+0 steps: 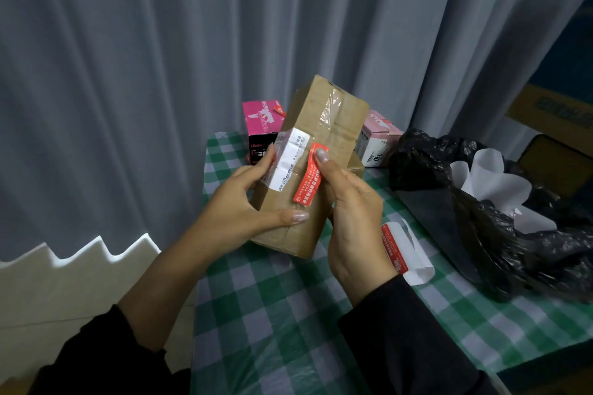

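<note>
grey curtain (pixel 160 74) fills the whole back of the room, folds hanging right down behind the table. in front of it, the green checked tablecloth (pixel 272 314) spreads toward us. over on the right, a black bin bag (pixel 465 234) slumps open on the cloth with crumpled white paper (pixel 494 183) showing inside. now centre stage: the cardboard parcel (pixel 333 119), taped and brown, is up off the table, tilted with its top leaning away, held between both hands above the cloth. the left hand (pixel 237 212) grips its left edge, fingers curled over the white shipping label (pixel 288 160), thumb laid flat across the lower face. the right hand (pixel 356 218) clamps the right side, fingers wrapped out of sight behind, thumb tip planted on the top of the red sticker (pixel 308 176). behind the parcel stand a magenta box (pixel 261 122) on the left and a pale pink box (pixel 378 141) on the right. and just beside the right wrist, a loose red and white strip (pixel 407 250) lies flat on the cloth.
</note>
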